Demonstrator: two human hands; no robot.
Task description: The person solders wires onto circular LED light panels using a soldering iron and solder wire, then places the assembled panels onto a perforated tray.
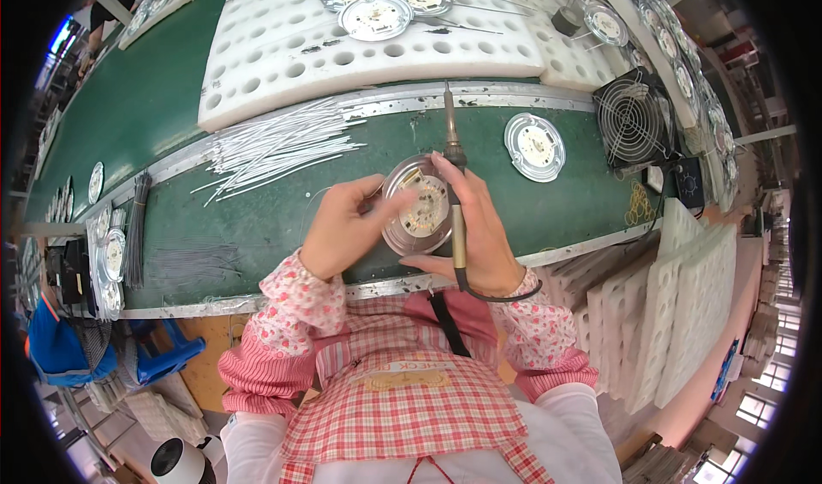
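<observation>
My right hand (pixel 485 227) grips the rim of a round clear-edged LED lamp module (pixel 425 212). The same hand carries a soldering iron (pixel 458 231), its tip pointing away from me and its cable trailing by the wrist. My left hand (pixel 344 227) is at the module's left side, fingers curled and thumb reaching over the board. That thumb is blurred, and whatever those fingers hold is hidden. A thin pale wire curves out beside the left hand. Another lamp module (pixel 535 146) lies on the green bench to the right.
White wires (pixel 278 146) lie in a loose pile, with dark wires (pixel 193 259) nearer me at left. Behind them, a white foam tray (pixel 342 59) bears several modules. A black fan (pixel 632 120) and a dial box (pixel 687 184) stand right; foam boards (pixel 672 304) lean below.
</observation>
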